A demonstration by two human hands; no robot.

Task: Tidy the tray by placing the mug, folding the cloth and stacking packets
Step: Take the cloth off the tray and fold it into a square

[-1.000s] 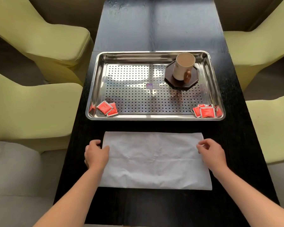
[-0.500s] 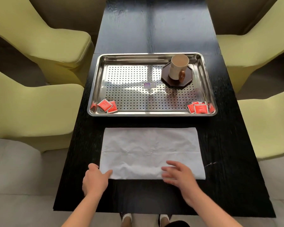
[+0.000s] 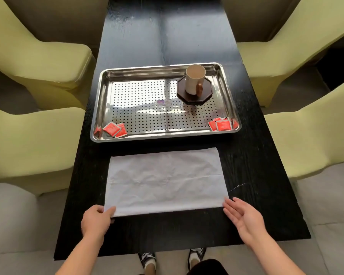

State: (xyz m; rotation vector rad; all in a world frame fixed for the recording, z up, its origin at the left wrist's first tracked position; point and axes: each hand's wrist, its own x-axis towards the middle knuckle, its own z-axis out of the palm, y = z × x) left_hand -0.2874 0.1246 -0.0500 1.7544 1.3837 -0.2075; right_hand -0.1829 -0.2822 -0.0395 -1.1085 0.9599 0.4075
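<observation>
A white cloth [image 3: 165, 181] lies flat on the black table, in front of a perforated steel tray [image 3: 99, 108]. My left hand [image 3: 96, 221] pinches the cloth's near left corner. My right hand [image 3: 244, 217] is open, palm turned inward, fingertips at the cloth's near right corner. A cream mug [image 3: 194, 79] with a brown handle stands upright on a dark octagonal coaster [image 3: 206, 95] at the tray's far right. Red packets [image 3: 113, 129] lie loose in the tray's near left corner. More red packets [image 3: 222, 124] overlap in its near right corner.
Yellow-green chairs [image 3: 38, 62] flank the narrow black table [image 3: 167, 36] on both sides. A small label [image 3: 164, 102] is stuck at the tray's middle. My shoes [image 3: 147, 259] show below the table's near edge. A loose thread [image 3: 236, 187] lies right of the cloth.
My right hand moved from the middle of the cloth's near edge out to its near right corner and opened. My left hand closed on the near left corner. The view pulled back.
</observation>
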